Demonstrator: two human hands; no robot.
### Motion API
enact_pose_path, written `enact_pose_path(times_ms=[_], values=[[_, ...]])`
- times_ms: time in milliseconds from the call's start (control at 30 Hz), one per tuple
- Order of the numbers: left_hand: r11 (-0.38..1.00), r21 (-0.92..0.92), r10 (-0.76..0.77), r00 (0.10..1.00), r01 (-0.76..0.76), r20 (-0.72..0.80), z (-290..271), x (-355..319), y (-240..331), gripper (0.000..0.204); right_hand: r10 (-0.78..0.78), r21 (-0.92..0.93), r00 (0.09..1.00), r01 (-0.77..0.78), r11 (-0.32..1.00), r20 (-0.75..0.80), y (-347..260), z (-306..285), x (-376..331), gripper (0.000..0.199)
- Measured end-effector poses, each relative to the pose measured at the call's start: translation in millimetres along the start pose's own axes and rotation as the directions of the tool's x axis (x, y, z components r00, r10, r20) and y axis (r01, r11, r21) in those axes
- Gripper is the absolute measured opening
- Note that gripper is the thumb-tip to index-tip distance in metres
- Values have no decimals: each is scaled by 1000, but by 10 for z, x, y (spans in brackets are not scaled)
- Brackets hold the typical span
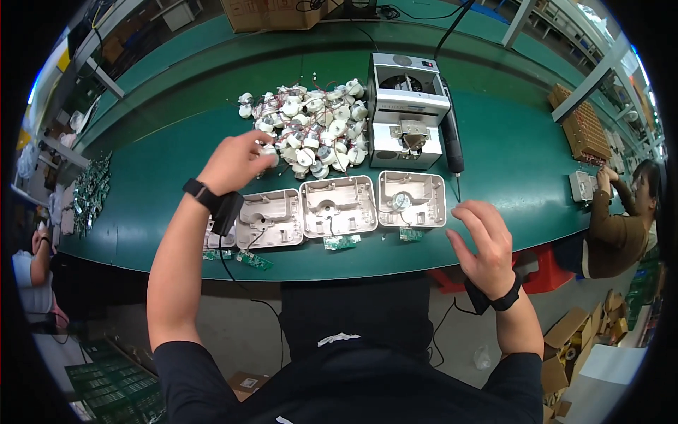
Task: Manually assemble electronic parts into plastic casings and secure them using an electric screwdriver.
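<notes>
My left hand (236, 161) is at the left edge of a heap of small white motors (311, 127) with thin wires. Its thumb and fingers close around one white motor (268, 152). Below the heap stands a row of several open light-grey plastic housings (339, 225). A round metal-faced motor (401, 201) sits inside the rightmost housing (432, 185). Small green circuit boards (342, 242) lie at the near sides of the housings, some joined by wires. My right hand (486, 244) hovers right of the rightmost housing, fingers apart, holding nothing.
A grey-and-black bench machine (408, 113) stands behind the housings, with a black electric screwdriver (453, 145) beside it. Green boards (90, 194) are piled at the far left. A co-worker (621, 219) sits at the right by a brown tray (580, 124); another person's arm shows at the left.
</notes>
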State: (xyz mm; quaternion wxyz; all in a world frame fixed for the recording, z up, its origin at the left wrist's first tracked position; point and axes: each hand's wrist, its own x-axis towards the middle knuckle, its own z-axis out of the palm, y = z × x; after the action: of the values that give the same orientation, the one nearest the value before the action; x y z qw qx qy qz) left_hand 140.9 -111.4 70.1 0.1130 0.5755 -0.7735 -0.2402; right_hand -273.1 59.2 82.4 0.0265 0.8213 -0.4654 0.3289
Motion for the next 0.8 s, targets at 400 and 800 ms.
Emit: enact_pose_path(times_ms=[400, 800], values=[[649, -656, -36, 846, -385, -533, -488, -501, 282, 42, -23, 313, 989, 68, 947, -146, -428, 295, 490, 36], [549, -662, 55, 813, -510, -580, 247, -799, 538, 36, -31, 548, 999, 4, 836, 40, -803, 1258, 1339, 43]])
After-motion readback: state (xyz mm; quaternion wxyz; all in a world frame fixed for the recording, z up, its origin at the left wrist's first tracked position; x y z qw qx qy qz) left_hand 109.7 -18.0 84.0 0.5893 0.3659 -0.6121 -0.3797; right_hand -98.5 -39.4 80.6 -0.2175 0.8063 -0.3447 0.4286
